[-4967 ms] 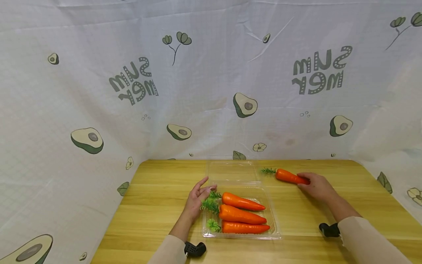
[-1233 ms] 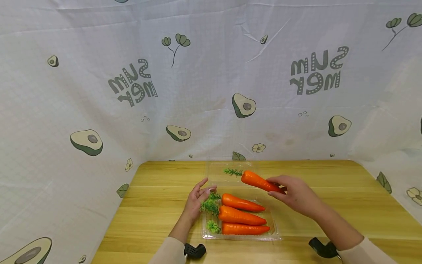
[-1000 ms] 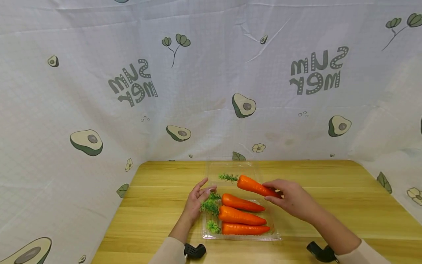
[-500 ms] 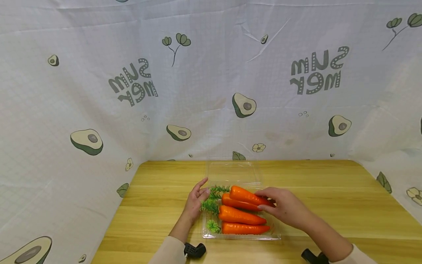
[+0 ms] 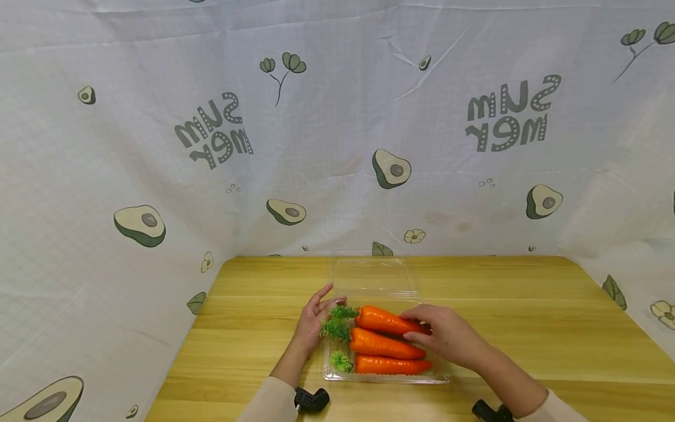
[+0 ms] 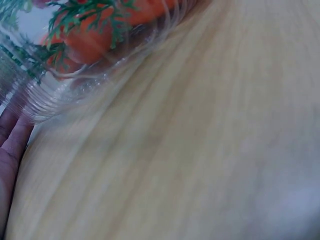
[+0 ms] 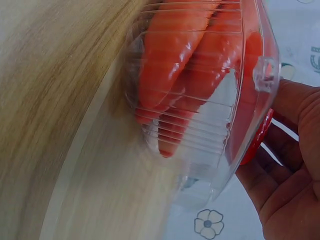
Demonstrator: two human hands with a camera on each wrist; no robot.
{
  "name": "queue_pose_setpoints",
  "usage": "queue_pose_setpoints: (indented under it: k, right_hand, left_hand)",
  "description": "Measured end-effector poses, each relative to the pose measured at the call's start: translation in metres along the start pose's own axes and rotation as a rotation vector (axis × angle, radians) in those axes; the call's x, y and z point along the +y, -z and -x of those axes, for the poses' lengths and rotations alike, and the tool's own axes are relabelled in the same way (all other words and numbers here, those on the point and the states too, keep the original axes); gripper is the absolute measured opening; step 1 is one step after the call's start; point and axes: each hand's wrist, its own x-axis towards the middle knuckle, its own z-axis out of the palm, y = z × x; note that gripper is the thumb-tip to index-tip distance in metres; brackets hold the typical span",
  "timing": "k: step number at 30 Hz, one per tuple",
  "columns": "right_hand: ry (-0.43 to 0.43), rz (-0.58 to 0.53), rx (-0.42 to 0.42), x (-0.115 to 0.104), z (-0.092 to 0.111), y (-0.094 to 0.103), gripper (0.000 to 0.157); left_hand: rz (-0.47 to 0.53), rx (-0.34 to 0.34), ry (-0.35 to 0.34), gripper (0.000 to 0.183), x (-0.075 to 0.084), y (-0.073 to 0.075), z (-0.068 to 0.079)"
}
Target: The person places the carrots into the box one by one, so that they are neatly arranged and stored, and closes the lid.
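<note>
An orange carrot (image 5: 381,319) with a green leafy top is pinched near its tip by my right hand (image 5: 450,337). It lies over the back part of a clear plastic clamshell box (image 5: 442,369), covering the carrot beneath it. Two more carrots, the middle one (image 5: 387,344) and the front one (image 5: 392,364), lie side by side in the box, tips to the right. In the right wrist view, the held carrot's red tip (image 7: 261,137) shows between thumb and fingers, beside the box wall. My left hand (image 5: 310,325) rests at the box's left side, fingers extended near the leafy tops (image 5: 336,329).
The box's clear lid (image 5: 371,275) is folded back flat on the wooden table (image 5: 517,305). A white cloth (image 5: 327,129) printed with avocados hangs behind and at the sides. Black wrist cameras sit by the left sleeve (image 5: 271,401) and the right sleeve (image 5: 551,408).
My right hand has lifted the carrot from the table at the back right, carried it left over the box and lowered it onto the rear carrot. The left hand has stayed in place.
</note>
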Motion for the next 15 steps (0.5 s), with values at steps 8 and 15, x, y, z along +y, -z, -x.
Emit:
queue_pose_setpoints:
  k: [8,15]
  right_hand:
    - [-0.015,-0.018,-0.029,-0.001,-0.003,-0.005,0.028]
    - [-0.038,0.013,-0.022,0.0,-0.004,-0.012,0.027]
  left_hand:
    - [0.054,0.007,0.02,0.058,-0.001,0.0,-0.002]
    - [0.058,0.005,0.023,0.057,-0.002,0.001,-0.002]
